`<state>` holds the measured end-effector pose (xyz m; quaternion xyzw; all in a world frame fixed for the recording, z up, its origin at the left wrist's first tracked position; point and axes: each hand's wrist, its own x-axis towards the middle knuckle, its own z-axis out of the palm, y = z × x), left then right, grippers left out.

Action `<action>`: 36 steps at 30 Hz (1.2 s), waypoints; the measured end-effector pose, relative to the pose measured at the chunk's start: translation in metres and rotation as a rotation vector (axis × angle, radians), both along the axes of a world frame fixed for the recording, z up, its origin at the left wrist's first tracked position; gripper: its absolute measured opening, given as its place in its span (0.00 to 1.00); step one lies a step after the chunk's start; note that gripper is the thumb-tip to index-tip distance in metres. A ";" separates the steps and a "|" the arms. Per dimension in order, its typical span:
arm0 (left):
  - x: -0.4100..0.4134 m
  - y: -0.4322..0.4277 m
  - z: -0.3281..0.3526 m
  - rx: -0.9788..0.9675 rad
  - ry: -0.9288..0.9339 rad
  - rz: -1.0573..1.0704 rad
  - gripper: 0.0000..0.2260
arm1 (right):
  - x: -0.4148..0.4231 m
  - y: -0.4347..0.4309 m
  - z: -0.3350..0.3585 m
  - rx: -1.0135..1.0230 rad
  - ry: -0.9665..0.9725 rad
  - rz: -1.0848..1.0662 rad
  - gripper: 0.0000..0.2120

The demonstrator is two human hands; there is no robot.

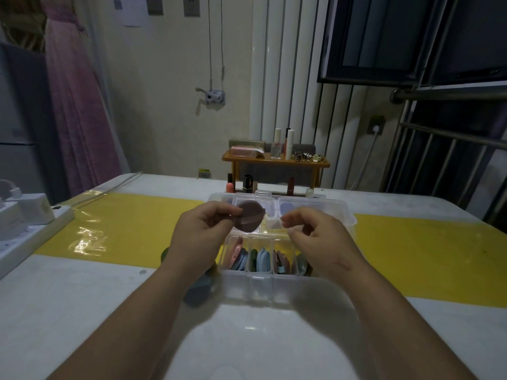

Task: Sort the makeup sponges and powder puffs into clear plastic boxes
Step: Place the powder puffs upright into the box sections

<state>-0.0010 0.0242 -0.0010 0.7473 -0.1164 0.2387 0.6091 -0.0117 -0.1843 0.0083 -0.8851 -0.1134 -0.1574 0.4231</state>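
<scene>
Nearest the camera, the white table [82, 297] is crossed by two bare forearms. At its left edge a power strip [27, 223] is seen, with open tabletop between it and the hands. A round brown powder puff [249, 218] is pinched by the left hand [197, 231] above the clear box [274, 286]; coloured puffs [260, 259] are stood on edge in its front compartments. The right hand [321, 237] is curled, fingertips near together; whether anything is pinched cannot be told. Lettering on the black lipstick [248, 183] behind is too small to be read.

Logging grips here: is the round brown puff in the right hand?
No, the left hand pinches the round brown puff; the right hand hovers apart from it.
</scene>
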 end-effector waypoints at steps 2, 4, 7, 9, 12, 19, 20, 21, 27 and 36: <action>0.000 -0.003 -0.002 0.014 0.023 -0.034 0.17 | -0.001 0.001 0.001 0.029 -0.001 0.032 0.12; -0.001 -0.005 -0.003 0.032 0.044 -0.063 0.16 | -0.002 0.002 0.002 0.059 -0.004 0.058 0.12; -0.001 -0.006 -0.004 0.040 0.067 -0.093 0.16 | -0.004 0.005 0.003 0.070 -0.001 0.087 0.11; -0.002 -0.006 -0.004 0.043 0.068 -0.102 0.16 | -0.004 0.007 0.003 0.066 -0.015 0.102 0.11; -0.003 -0.007 -0.003 0.059 0.058 -0.127 0.16 | -0.004 0.009 0.003 0.060 -0.069 0.105 0.11; 0.000 -0.005 -0.006 0.129 0.078 -0.053 0.15 | -0.002 -0.001 0.008 0.196 -0.192 -0.056 0.11; 0.000 -0.005 -0.006 0.148 0.069 -0.028 0.15 | -0.001 -0.002 0.008 0.206 -0.196 -0.094 0.10; 0.001 -0.004 -0.006 0.155 0.064 -0.002 0.15 | -0.001 -0.005 0.008 0.202 -0.198 -0.134 0.09; 0.007 0.002 -0.010 0.178 0.147 0.086 0.13 | -0.004 -0.010 0.011 0.161 -0.105 -0.229 0.07; 0.006 -0.001 -0.011 0.222 0.241 0.064 0.12 | -0.004 -0.011 0.012 0.012 0.004 -0.321 0.05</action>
